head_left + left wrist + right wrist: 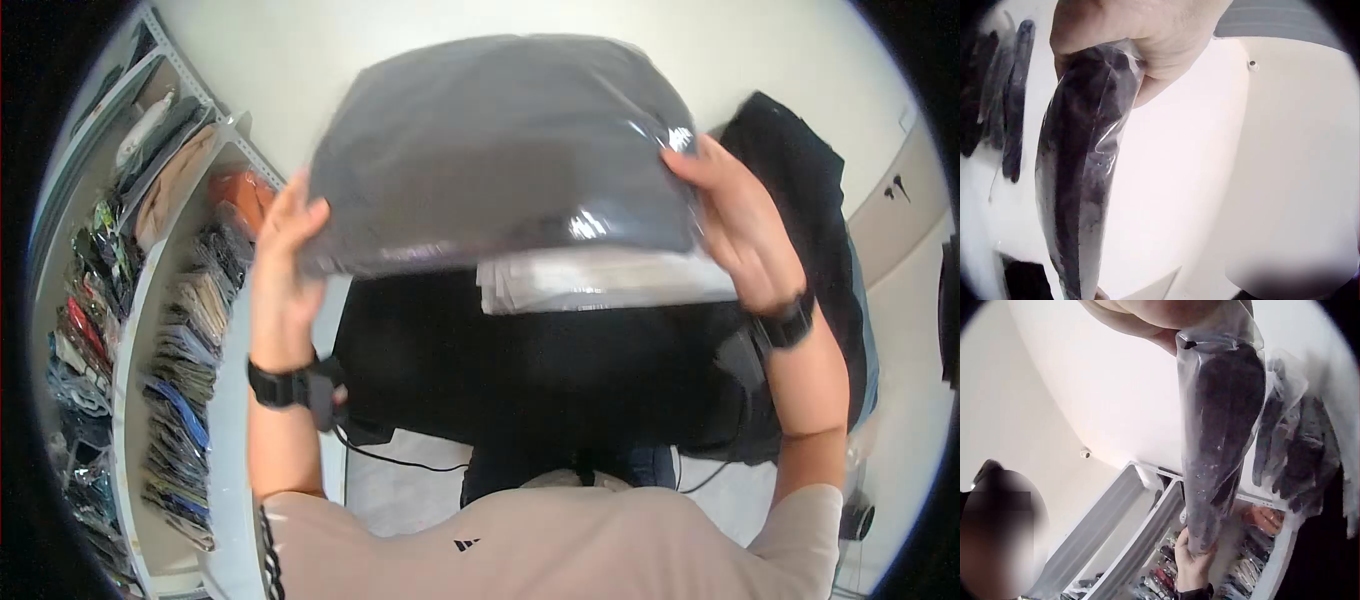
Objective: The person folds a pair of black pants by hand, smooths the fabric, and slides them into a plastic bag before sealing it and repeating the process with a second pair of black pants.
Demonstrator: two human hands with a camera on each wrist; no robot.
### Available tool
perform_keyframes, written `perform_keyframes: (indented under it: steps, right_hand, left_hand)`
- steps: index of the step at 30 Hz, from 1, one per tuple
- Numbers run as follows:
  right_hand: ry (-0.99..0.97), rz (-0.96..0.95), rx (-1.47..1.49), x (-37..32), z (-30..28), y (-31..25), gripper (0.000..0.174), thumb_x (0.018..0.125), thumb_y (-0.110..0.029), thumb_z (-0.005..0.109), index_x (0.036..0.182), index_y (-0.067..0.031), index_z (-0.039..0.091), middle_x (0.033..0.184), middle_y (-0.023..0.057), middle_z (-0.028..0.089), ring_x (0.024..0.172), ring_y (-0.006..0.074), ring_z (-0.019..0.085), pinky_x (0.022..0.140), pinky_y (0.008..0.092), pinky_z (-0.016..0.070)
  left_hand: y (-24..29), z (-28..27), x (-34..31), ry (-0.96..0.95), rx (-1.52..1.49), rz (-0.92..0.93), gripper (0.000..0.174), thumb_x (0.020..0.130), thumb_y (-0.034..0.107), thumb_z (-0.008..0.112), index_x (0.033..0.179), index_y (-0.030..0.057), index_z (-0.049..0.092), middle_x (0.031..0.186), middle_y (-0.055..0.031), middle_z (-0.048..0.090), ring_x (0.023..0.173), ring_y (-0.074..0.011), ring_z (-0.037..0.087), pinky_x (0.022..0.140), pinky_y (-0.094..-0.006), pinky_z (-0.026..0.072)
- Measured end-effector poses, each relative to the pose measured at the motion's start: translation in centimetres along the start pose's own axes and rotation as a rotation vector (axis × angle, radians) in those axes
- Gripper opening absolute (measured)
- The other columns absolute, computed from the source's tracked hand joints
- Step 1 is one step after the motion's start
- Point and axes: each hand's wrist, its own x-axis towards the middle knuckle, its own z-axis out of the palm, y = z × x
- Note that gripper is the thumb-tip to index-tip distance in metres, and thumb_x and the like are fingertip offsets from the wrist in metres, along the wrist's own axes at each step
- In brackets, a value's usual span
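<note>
A dark grey folded item in a clear plastic bag (pixel 510 150) is held up between both hands in the head view. The left hand (pixel 288 270) grips its left end, and the right hand (pixel 745 225) grips its right end, thumb on the near face. The left wrist view shows the bag (pixel 1082 162) edge-on, with the left hand (pixel 1141 37) round its end. In the right wrist view the bag (pixel 1219 425) hangs from the right hand (pixel 1166 315), while the left hand (pixel 1192 565) holds the far end.
Behind the held bag, white plastic-wrapped packets (pixel 600 280) lie on a black surface (pixel 540 360). Shelves (pixel 135 330) at the left hold many bagged garments. A black item (pixel 790 150) is at the right, and a cable (pixel 400 462) runs below the black surface.
</note>
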Motion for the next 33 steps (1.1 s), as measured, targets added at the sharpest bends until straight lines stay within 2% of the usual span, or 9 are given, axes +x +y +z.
perform_keyframes:
  steps: [7,9,10,13,16,19,25,30,33]
  right_hand:
    - [0.097,0.111,0.038,21.7,2.6,2.6,0.023,0.093,-0.006,0.052,0.111,0.0086,0.054,0.115,0.0176,0.06,0.096,0.0215,0.061,0.087,0.0306,0.0501]
    - [0.239,0.132,-0.047,26.9,0.8,6.1,0.017,0.092,-0.006,0.053,0.105,0.0051,0.056,0.103,0.0146,0.063,0.09,0.0201,0.06,0.082,0.0284,0.0488]
    - [0.271,0.139,-0.104,27.6,0.4,7.4,0.011,0.092,-0.006,0.054,0.098,0.0029,0.057,0.094,0.0112,0.062,0.083,0.0185,0.058,0.076,0.028,0.0478]
    - [0.167,0.11,-0.306,26.4,0.5,8.3,0.015,0.089,-0.009,0.06,0.076,-0.0051,0.054,0.071,0.0015,0.05,0.064,0.0123,0.044,0.057,0.0257,0.0355]
    - [0.11,0.122,-0.384,25.8,-0.1,8.4,0.01,0.089,-0.01,0.06,0.082,-0.0037,0.056,0.075,0.0023,0.052,0.067,0.0121,0.047,0.059,0.0243,0.039]
    - [0.164,0.135,-0.441,24.6,-0.6,8.2,0.012,0.089,-0.011,0.06,0.092,0.0005,0.057,0.084,0.0054,0.056,0.072,0.0134,0.053,0.065,0.0233,0.0461]
    - [0.122,0.085,-0.298,20.7,-1.0,6.4,0.023,0.091,-0.012,0.055,0.104,0.0073,0.053,0.094,0.0127,0.061,0.084,0.0182,0.061,0.078,0.0269,0.0531]
    - [0.107,0.095,-0.338,16.3,-3.4,4.1,0.023,0.092,-0.012,0.053,0.106,0.0069,0.053,0.094,0.0136,0.061,0.084,0.0182,0.062,0.078,0.0268,0.0527]
    - [0.127,0.076,-0.295,13.2,-7.2,2.9,0.024,0.092,-0.011,0.053,0.109,0.0056,0.054,0.094,0.0138,0.062,0.085,0.0184,0.062,0.078,0.0268,0.0526]
  left_hand:
    - [1.6,-4.5,16.0,0.272,0.163,-0.103,0.051,0.083,0.02,0.067,0.127,-0.0027,0.051,0.122,-0.0119,0.059,0.113,-0.0238,0.055,0.097,-0.0354,0.0426]
    - [-2.8,-9.8,22.2,0.457,0.812,0.523,0.056,0.084,0.029,0.068,0.128,-0.0005,0.051,0.126,-0.0145,0.056,0.118,-0.0266,0.052,0.098,-0.0361,0.0411]
    - [-2.7,-8.1,21.4,0.267,0.846,0.46,0.059,0.083,0.032,0.069,0.13,0.0011,0.05,0.13,-0.0161,0.053,0.121,-0.0277,0.049,0.101,-0.0355,0.0389]
    - [-5.5,-3.4,18.6,-0.213,1.122,0.448,0.056,0.086,0.032,0.066,0.136,0.0146,0.048,0.141,-0.0161,0.044,0.131,-0.0285,0.039,0.107,-0.0419,0.0297]
    - [-8.2,-1.9,18.8,-0.166,1.613,0.49,0.049,0.089,0.024,0.06,0.137,0.0248,0.047,0.144,-0.012,0.042,0.135,-0.0281,0.034,0.109,-0.052,0.022]
    - [-9.1,-1.7,20.4,-0.141,1.577,0.491,0.048,0.09,0.018,0.056,0.136,0.0325,0.048,0.145,-0.0081,0.04,0.137,-0.028,0.032,0.108,-0.058,0.0165]
    - [-8.9,-1.3,19.7,-0.15,1.617,0.461,0.057,0.087,0.018,0.06,0.139,0.0317,0.042,0.147,-0.0096,0.037,0.139,-0.0302,0.027,0.11,-0.0596,0.0115]
    - [-9.1,2.0,17.2,-0.047,1.561,0.587,0.08,0.076,0.014,0.066,0.147,0.0236,0.028,0.153,-0.0142,0.022,0.142,-0.0342,0.016,0.111,-0.0594,0.0087]
    - [-9.1,4.6,15.6,-0.084,1.383,0.749,0.074,0.078,0.007,0.062,0.145,0.0179,0.032,0.152,-0.0141,0.024,0.142,-0.0345,0.018,0.112,-0.0559,0.0103]
